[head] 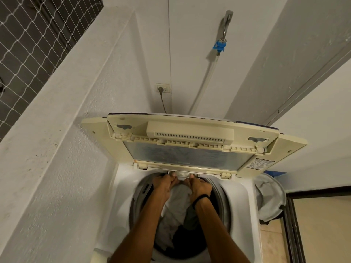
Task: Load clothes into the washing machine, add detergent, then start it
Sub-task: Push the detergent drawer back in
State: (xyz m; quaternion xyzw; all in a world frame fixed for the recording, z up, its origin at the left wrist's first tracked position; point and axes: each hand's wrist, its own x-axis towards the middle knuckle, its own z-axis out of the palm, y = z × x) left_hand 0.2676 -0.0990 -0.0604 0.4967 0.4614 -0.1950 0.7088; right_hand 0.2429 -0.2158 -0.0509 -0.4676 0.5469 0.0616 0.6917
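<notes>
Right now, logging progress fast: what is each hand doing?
Left hand: closed, gripping the drawer at the tub's back rim.
Right hand: closed on the same drawer.

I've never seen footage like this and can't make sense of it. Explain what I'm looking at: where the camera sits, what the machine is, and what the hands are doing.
There is one picture, from a camera worn on a person's head, looking down along both forearms. Below is a top-loading washing machine with its lid folded up against the wall. Clothes, pale and dark, already lie in the drum. The left hand and right hand reach to the back rim, fingers curled on a small part under the lid hinge; what it is I cannot tell. A laundry basket stands to the right.
</notes>
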